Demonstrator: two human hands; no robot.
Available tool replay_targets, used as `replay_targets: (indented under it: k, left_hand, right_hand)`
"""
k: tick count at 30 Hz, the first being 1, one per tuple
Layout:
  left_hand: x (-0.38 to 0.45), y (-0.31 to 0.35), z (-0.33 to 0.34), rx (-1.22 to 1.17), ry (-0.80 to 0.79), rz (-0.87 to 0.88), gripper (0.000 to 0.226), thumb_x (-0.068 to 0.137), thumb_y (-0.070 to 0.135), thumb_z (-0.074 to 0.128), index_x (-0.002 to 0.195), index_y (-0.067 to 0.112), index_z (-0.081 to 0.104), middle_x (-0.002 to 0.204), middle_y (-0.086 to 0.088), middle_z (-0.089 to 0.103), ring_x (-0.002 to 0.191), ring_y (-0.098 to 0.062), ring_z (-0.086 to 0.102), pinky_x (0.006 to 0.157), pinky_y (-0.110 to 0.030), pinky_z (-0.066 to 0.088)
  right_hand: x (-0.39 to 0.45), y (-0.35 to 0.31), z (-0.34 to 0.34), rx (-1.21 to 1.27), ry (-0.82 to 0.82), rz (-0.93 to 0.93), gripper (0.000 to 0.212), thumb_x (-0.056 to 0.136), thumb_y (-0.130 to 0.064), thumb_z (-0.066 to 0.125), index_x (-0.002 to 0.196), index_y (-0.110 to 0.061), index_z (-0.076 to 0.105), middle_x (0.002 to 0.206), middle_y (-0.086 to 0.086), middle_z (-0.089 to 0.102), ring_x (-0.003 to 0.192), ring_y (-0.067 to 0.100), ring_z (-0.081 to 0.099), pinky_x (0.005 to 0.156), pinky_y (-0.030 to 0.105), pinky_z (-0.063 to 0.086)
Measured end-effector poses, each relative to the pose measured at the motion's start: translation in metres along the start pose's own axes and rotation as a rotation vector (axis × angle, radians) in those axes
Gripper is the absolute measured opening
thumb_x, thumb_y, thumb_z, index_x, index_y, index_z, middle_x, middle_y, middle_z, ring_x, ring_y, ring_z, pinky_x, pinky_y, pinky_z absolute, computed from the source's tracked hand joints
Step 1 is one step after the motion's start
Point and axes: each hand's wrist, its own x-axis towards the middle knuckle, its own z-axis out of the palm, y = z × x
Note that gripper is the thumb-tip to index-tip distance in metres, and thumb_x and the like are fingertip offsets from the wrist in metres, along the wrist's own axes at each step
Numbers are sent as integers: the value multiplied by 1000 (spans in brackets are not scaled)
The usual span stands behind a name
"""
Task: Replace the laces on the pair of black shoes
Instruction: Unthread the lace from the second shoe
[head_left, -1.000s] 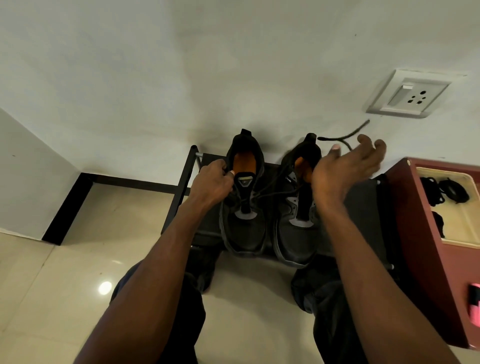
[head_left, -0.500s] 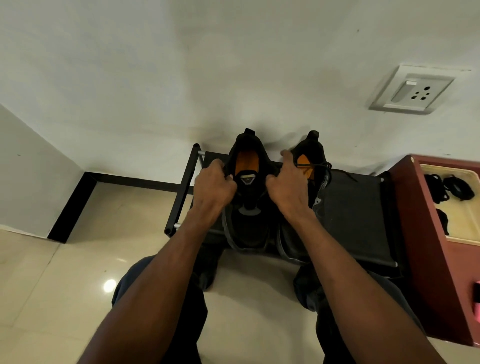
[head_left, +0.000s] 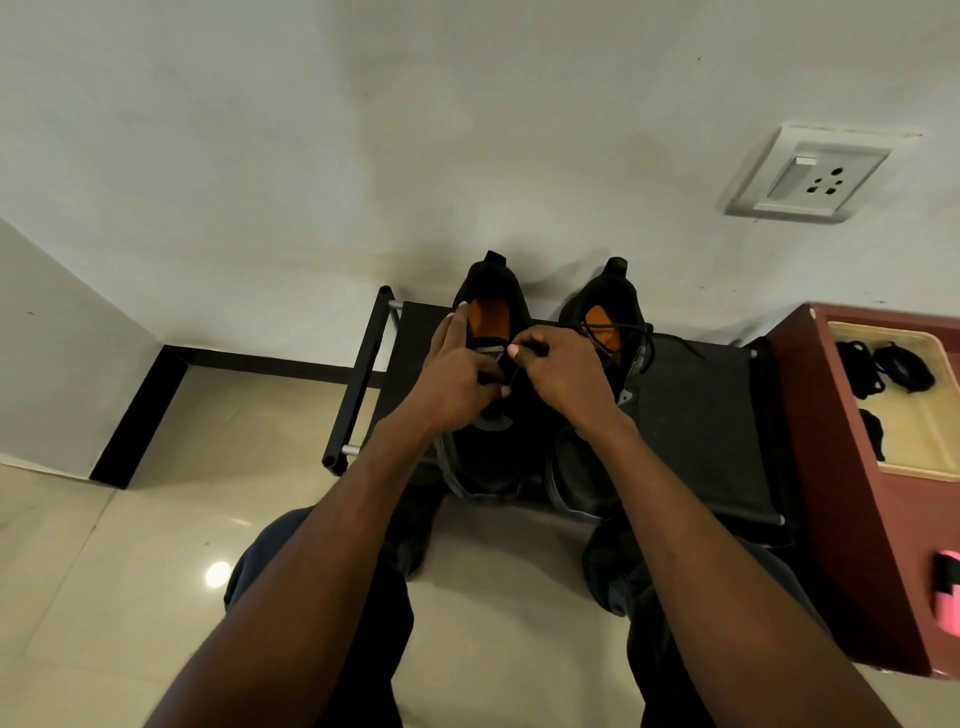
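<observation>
- While the pair of black shoes (head_left: 540, 384) stood on the rack (head_left: 701, 415), lacing of the left shoe (head_left: 488, 457) was in hand.
- Left hand (head_left: 457, 379) steadied its collar; right hand (head_left: 561, 379) pinched a lace (head_left: 511, 376).
- Next move likely required threading an eyelet.

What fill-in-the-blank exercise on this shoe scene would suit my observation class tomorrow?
1. Both hands, left hand and right hand, work at the ____ shoe of the pair.
2. The insole of the right shoe is ____.
3. The shoes stand on a black ____.
4. The power socket is mounted on the ____.

Missing: left; orange; rack; wall
</observation>
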Motion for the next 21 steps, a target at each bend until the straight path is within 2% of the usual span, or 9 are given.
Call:
replay_targets:
  k: [2,4,6,8,11,14,16,18,21]
  left_hand:
    - [-4,6,-9,-238,85,-3,6,90,24,72,94,23,75,166,-6,11,151,-24,11,119,-41,16]
    - [-8,8,-19,-678,228,-147,5,89,11,71,92,15,72,141,-2,53,129,-13,49,108,-33,35]
    - [-9,-2,-27,-1086,339,-388,16,88,0,67,104,-2,68,111,0,66,98,-8,64,93,-29,51]
    - [-10,-12,-29,-1252,352,-585,17,91,-2,61,107,-5,65,96,-10,69,87,-16,68,79,-28,58]
    - [-11,-11,-24,-1001,421,-553,9,94,2,56,93,3,65,89,-11,65,82,-19,63,77,-29,55]
    - [-7,-1,-16,-425,541,-183,13,92,12,64,105,13,63,130,-7,53,119,-18,53,99,-29,45]
    - [-2,1,-8,-179,430,41,33,91,19,69,124,19,62,157,-5,30,147,-23,21,118,-38,27]
    - [2,0,2,91,235,132,36,92,25,66,128,23,64,166,-5,12,152,-27,-5,123,-50,9]
    - [5,-4,10,245,124,144,25,93,28,64,117,25,73,167,-6,8,152,-31,-13,123,-49,1]
  right_hand:
    - [1,0,0,10,9,26,16,95,-31,63,100,-22,75,91,-8,70,82,9,63,75,31,51]
    - [0,0,-3,21,22,56,14,94,-29,64,99,-22,75,86,-6,71,76,14,65,71,35,54]
    - [-1,1,-5,26,33,73,13,95,-27,63,98,-22,75,83,-6,71,72,17,66,67,35,54]
    - [-2,0,-5,16,35,61,14,95,-28,64,100,-22,75,86,-8,70,75,12,64,66,30,52]
    - [-3,-1,-2,0,35,46,15,96,-32,64,102,-24,75,88,-9,69,76,8,63,69,29,53]
    - [-4,-2,-2,-16,40,44,16,96,-33,63,102,-24,75,82,-9,69,69,11,63,65,31,53]
    - [-3,-2,-2,-35,45,36,17,95,-34,63,103,-25,75,81,-8,69,67,10,63,64,32,54]
    - [-2,-3,-2,-43,40,30,17,95,-34,63,103,-25,75,85,-7,71,73,10,64,69,34,56]
    - [-3,-4,-2,-47,43,32,17,95,-35,63,102,-26,74,86,-7,71,75,10,64,71,35,56]
